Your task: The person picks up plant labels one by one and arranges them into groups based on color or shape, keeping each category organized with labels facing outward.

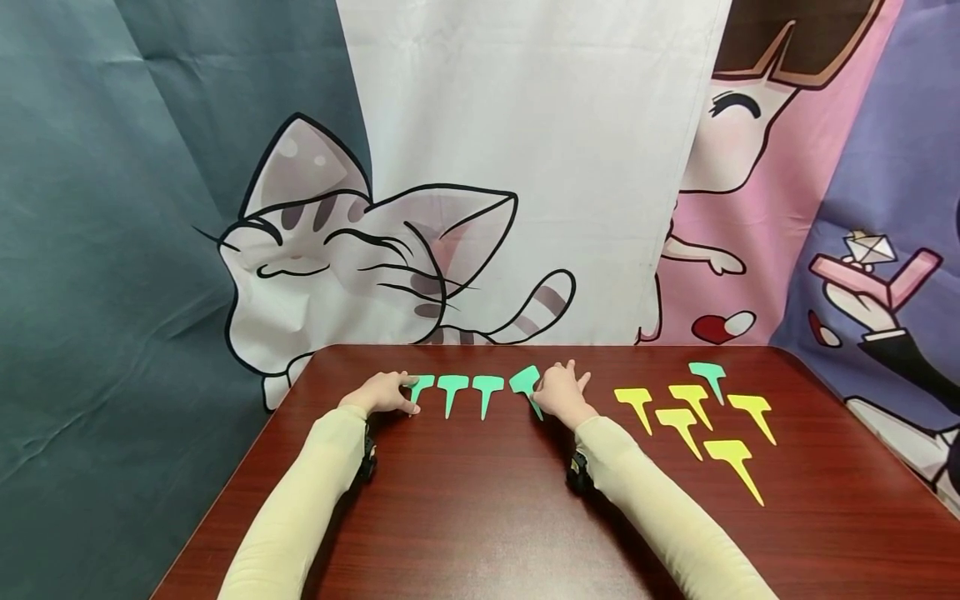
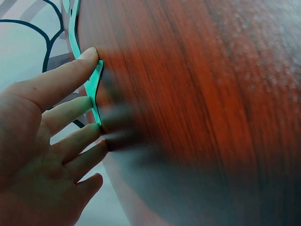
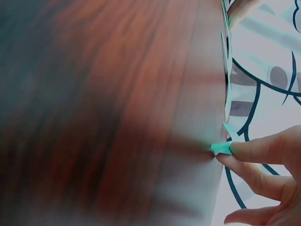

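Along the table's far side lies a row of green T-shaped plant labels, stakes toward me. My left hand rests at the leftmost green label, covering part of it. In the left wrist view its thumb and extended fingers touch the green label. Two more green labels, one and another, lie to the right of it. My right hand pinches the stake of a tilted green label between thumb and index finger, its other fingers spread. That label shows at the fingertips in the right wrist view.
To the right lie several yellow plant labels, with one green label behind them. The reddish-brown wooden table ends against a printed cloth backdrop. Dark wrist cameras sit under both sleeves.
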### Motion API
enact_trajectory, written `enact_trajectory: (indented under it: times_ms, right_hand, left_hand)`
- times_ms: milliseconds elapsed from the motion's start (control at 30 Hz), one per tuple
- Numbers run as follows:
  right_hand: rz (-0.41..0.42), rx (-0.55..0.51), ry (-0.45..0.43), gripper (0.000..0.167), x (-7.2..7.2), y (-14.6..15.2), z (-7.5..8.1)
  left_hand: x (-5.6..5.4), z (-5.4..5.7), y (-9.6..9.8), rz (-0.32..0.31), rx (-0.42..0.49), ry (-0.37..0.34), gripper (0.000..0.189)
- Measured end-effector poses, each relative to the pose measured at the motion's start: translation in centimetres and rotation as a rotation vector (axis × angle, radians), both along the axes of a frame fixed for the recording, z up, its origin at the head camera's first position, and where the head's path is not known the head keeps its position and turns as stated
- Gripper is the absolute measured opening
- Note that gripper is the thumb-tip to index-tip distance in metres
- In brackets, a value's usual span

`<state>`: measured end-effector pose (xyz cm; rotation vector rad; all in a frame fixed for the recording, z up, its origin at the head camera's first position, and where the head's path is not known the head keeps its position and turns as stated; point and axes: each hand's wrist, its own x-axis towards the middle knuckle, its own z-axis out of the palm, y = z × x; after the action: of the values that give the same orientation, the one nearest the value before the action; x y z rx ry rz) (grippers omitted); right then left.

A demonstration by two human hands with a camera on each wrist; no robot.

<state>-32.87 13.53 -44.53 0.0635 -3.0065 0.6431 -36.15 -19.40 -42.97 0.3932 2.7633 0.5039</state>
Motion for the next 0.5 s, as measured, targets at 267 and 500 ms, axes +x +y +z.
enact_trajectory:
  times_ms: [267,500]
  right_hand:
    - [-0.015,0.012,0.005,0.029,-0.1,-0.7,0.1]
    - [-0.015,0.022,-0.006,0.033,-0.1,-1.1,0.1]
  left_hand:
    - [0.0,0.0,-0.1,-0.002,0.009,-0.002,0.071]
    - [-0.1,-0.2,-0.1,-0.002,0.007,0.006,0.07]
